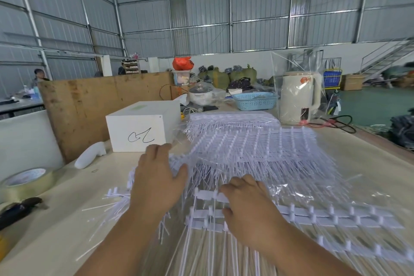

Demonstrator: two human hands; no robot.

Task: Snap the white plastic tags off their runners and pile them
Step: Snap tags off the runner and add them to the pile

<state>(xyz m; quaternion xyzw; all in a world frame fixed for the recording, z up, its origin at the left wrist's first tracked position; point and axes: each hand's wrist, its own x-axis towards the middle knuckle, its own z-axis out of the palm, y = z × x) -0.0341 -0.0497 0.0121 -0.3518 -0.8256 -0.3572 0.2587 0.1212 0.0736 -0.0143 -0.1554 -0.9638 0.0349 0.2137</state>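
Mid-bench on the pale table [369, 177], in front of a white box [139, 127]: a deep heap of white tag strips [257, 148], part of it under clear plastic film [298, 188], with loose snapped tags [116, 197] scattered at the near left. Left hand [156, 177] laid flat on the left flank of the heap, fingers spread and fairly straight, pressing rather than gripping. Right hand [248, 204] curled over the end of the nearest runner [324, 215], fingertips tucked at its left end (whether thumb and fingers truly pinch it, hard to tell from above, though the curl suggests a hold). Runner long axis running left to right across the view, dipping slightly toward the right; thin tag filaments [201, 251] hanging off it at right angles, pointing toward the wearer. To do this step well, probably: keep the left palm steady on the heap to stop neighbouring strips dragging along, lift one runner only, grip close to the joints, then twist or bend sharply across the runner instead of pulling along the filaments, which look flexible and prone to tangling. Freed tags best dropped with the near-left pile, all lying the same way. Roll of tape [26, 180] at far left, well apart.
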